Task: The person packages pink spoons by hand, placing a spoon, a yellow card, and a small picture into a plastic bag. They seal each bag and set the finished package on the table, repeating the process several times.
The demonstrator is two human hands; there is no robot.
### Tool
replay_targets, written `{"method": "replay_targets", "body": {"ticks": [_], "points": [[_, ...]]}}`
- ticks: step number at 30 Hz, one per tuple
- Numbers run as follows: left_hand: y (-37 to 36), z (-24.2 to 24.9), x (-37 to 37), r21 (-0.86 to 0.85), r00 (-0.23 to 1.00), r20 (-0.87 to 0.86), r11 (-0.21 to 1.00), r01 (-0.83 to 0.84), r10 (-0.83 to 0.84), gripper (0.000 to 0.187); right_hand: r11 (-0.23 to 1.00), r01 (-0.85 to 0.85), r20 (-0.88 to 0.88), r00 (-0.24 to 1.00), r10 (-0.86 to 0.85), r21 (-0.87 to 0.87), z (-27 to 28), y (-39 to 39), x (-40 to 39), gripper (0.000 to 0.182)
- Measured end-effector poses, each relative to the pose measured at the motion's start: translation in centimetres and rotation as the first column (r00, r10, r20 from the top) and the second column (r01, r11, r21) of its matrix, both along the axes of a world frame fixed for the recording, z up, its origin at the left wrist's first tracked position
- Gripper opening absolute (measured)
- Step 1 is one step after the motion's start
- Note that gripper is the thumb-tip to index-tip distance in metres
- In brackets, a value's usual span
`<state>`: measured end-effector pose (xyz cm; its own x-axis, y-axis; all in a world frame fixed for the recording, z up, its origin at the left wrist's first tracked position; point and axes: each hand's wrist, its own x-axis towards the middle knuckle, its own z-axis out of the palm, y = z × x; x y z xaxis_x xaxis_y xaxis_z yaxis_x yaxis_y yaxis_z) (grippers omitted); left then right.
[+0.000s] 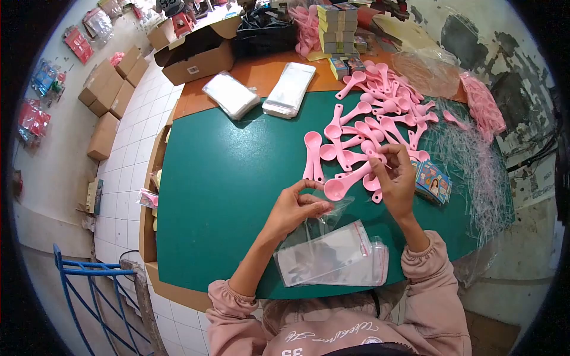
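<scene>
In the head view, my right hand pinches the handle end of a pink measuring spoon, whose bowl points left. My left hand is closed on a clear plastic bag, and the spoon's bowl is close over the bag's upper edge. Below both hands lies a stack of clear bags with red-lined edges, close to the table's front. Just left of the spoon heap lies another pink spoon. A pile of printed cards rests right of my right hand.
A heap of pink spoons spreads across the green table. Two bag stacks lie at the back, near an open carton and card bundles. Crumpled clear plastic covers the right edge. A blue metal rack stands lower left.
</scene>
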<state>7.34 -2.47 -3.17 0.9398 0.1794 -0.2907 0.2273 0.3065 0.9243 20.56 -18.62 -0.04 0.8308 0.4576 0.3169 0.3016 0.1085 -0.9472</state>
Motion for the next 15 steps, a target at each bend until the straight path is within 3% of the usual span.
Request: {"method": "replay_targets", "body": {"ticks": [2,6,8,11,13,15], "points": [[0.3,0.0,-0.1,0.037,0.999,0.000,0.998,0.043,-0.043,0.038,0.998,-0.056,0.055,0.997,0.057,-0.025,-0.1,0.1,-0.2,0.018],[0.1,0.5,0.1,0.020,0.998,-0.038,0.999,0.043,-0.042,0.043,0.997,-0.061,-0.001,0.998,0.061,-0.039,-0.4,0.6,-1.0,0.020],[0.0,-0.1,0.2,0.102,0.988,0.086,0.988,0.119,-0.128,0.042,0.974,-0.171,-0.067,0.984,0.162,-0.150,-0.9,0.8,-1.6,0.023],[-0.1,-0.2,0.0,0.132,0.983,0.100,0.981,0.141,-0.155,0.034,0.963,-0.223,-0.049,0.975,0.218,-0.151,-1.9,1.0,-1.9,0.025],[0.5,1.0,-0.3,0.042,0.975,0.057,0.976,0.213,-0.215,0.033,0.958,-0.259,-0.114,0.963,0.245,-0.124,-1.6,0.8,-1.7,0.023],[0.8,1.0,-0.5,-0.046,0.961,0.020,0.960,0.276,-0.275,0.035,0.976,-0.217,-0.177,0.960,0.219,0.028,-0.7,0.9,-1.6,0.021]]}}
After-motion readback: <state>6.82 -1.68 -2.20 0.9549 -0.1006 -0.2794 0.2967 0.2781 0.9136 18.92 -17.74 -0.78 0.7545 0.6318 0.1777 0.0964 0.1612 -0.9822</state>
